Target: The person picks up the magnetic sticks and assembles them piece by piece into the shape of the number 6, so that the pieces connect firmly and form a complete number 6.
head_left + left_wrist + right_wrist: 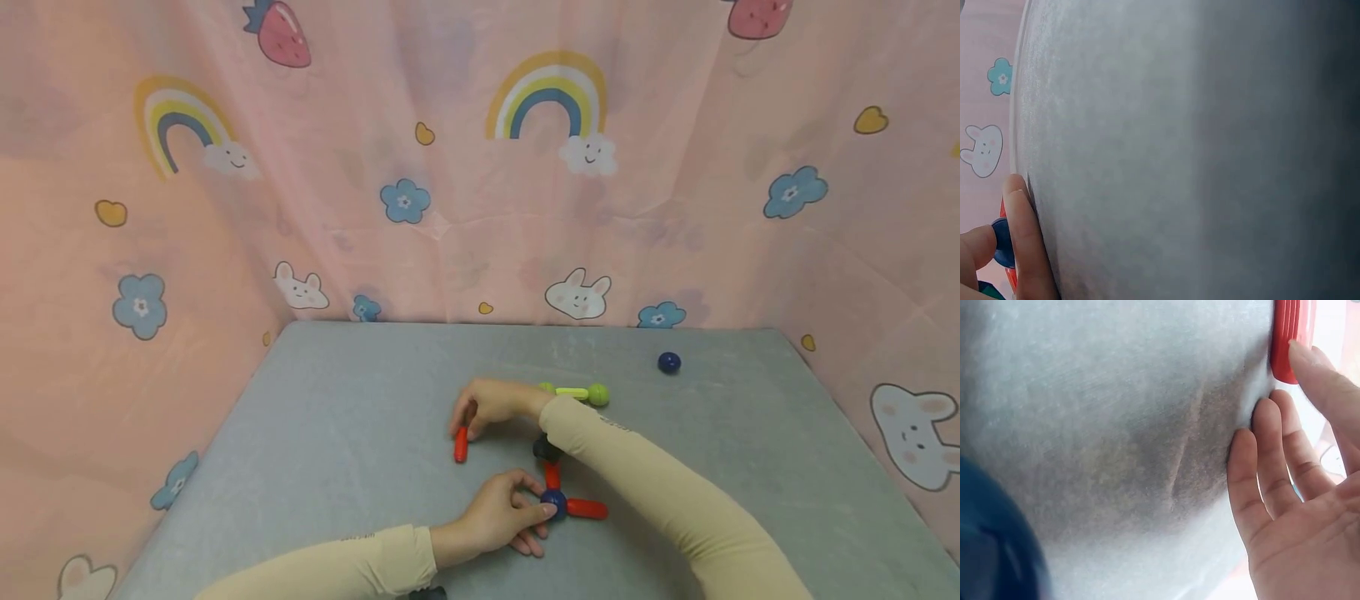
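My left hand [498, 512] pinches a dark blue ball [553, 503] between thumb and fingers, low over the grey table. Two red toy rods join this ball: one rod [587, 508] points right, the other [552, 475] points away from me. In the left wrist view the blue ball [1002, 242] shows between thumb and finger. Farther up the table, my right hand [487, 402] pinches one end of a separate red rod [461, 446]. Its thumb lies on this ribbed rod [1286, 337] in the right wrist view, while the other fingers extend beside it.
Behind the right wrist lies a yellow-green rod with a ball at each end [597, 394], partly covered. Another dark blue ball [670, 362] sits at the far right of the table [360, 400]. A pink patterned curtain [465, 250] encloses the back and sides.
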